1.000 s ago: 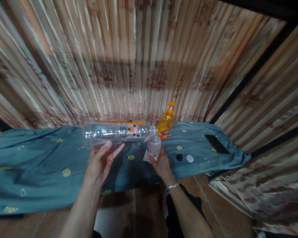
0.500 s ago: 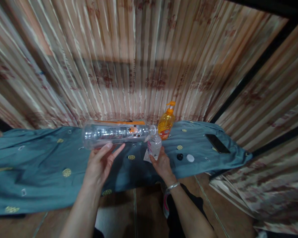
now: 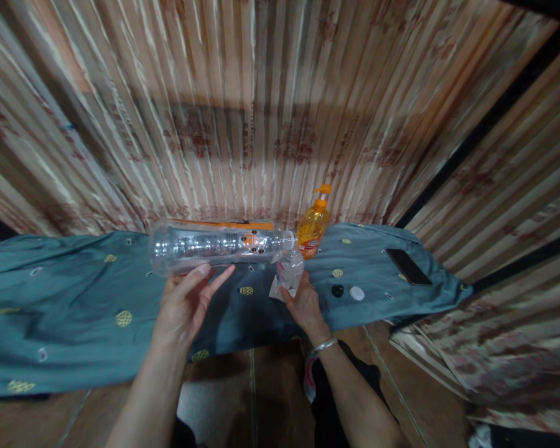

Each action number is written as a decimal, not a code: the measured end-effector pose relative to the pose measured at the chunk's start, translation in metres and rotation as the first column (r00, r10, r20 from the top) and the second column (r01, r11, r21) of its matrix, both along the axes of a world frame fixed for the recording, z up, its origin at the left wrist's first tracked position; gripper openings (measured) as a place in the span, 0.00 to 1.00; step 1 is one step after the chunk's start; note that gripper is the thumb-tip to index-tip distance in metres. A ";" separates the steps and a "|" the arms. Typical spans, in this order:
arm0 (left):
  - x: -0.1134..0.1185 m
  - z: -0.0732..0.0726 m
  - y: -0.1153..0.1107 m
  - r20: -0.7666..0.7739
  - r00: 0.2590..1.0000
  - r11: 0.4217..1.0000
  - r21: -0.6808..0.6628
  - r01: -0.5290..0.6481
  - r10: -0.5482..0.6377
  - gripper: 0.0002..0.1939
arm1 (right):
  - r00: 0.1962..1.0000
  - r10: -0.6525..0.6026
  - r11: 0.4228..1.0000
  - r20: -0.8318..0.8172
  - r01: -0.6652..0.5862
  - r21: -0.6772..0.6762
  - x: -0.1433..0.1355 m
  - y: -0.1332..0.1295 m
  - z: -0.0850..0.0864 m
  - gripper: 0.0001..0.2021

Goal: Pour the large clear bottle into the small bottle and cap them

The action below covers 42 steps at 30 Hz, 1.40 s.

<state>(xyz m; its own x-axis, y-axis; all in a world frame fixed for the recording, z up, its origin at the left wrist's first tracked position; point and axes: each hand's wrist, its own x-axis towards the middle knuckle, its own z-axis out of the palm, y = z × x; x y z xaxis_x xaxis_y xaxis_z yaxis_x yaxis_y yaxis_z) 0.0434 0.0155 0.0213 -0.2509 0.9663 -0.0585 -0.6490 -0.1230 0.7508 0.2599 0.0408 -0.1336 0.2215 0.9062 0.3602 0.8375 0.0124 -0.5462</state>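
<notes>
My left hand (image 3: 183, 306) holds a large clear plastic bottle (image 3: 214, 246) lying sideways in the air, its open mouth pointing right. That mouth sits just above a small clear bottle (image 3: 290, 272), which my right hand (image 3: 303, 306) grips from below, standing on the blue patterned cloth (image 3: 74, 292). The large bottle carries an orange label near its neck. A metal bangle is on my right wrist.
An orange pump soap bottle (image 3: 313, 224) stands behind the small bottle. A black cap (image 3: 337, 290) and a white cap (image 3: 356, 292) lie on the cloth to the right, with a black phone (image 3: 408, 266) beyond. A striped curtain (image 3: 261, 112) hangs behind.
The view has shifted slightly; both hands and bottles sit a little higher in the picture. The hands keep the same hold on the two bottles.
</notes>
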 end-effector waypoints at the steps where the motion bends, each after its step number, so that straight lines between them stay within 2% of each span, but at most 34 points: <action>1: 0.000 0.000 0.000 -0.004 1.000 1.000 0.001 0.000 0.000 0.15 | 1.000 -0.005 1.000 -0.003 0.005 -0.009 0.000 0.000 0.001 0.27; 10: 0.001 -0.003 0.001 -0.018 1.000 1.000 0.018 -0.003 0.004 0.17 | 0.998 -0.025 0.999 0.057 0.027 -0.024 -0.001 -0.001 0.001 0.28; 15: 0.002 -0.004 0.001 -0.032 0.999 1.000 0.022 -0.001 0.002 0.16 | 0.999 -0.011 1.000 0.050 0.012 -0.013 0.000 -0.002 0.001 0.26; 42: 0.005 0.000 -0.001 -0.084 0.996 0.999 0.047 -0.017 0.021 0.15 | 0.998 -0.021 0.999 0.062 0.024 -0.041 -0.002 -0.004 0.005 0.30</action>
